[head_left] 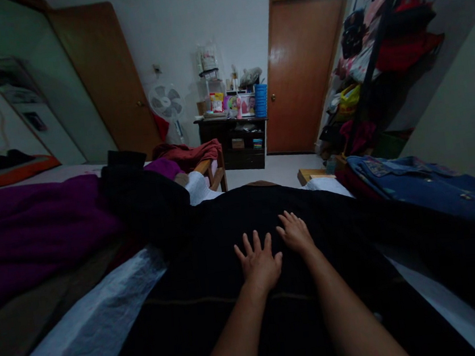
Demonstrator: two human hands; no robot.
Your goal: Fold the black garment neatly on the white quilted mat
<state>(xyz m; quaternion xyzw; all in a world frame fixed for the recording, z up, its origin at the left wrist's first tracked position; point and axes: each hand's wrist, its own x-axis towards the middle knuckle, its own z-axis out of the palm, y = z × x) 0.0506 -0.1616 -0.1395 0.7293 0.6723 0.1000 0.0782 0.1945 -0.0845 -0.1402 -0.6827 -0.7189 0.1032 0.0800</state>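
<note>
A large black garment (218,237), which looks like a jacket, lies spread over a bed, with a brown strip at its far edge that may be the collar. My left hand (260,264) rests palm down on it with the fingers spread. Slightly farther away and to the right, my right hand (296,233) also lies on the black cloth, fingers stretched out. Neither hand holds anything. Dark cloth reaches out to both sides, and a thin brown line crosses the garment below my left hand.
Purple cloth (46,228) covers the left side; the pale bed cover (119,306) shows beside it. Folded blue denim (422,180) lies at right. Beyond stand a fan (167,101), a dark cabinet (244,157), a wooden door (305,73) and hanging bags (407,50).
</note>
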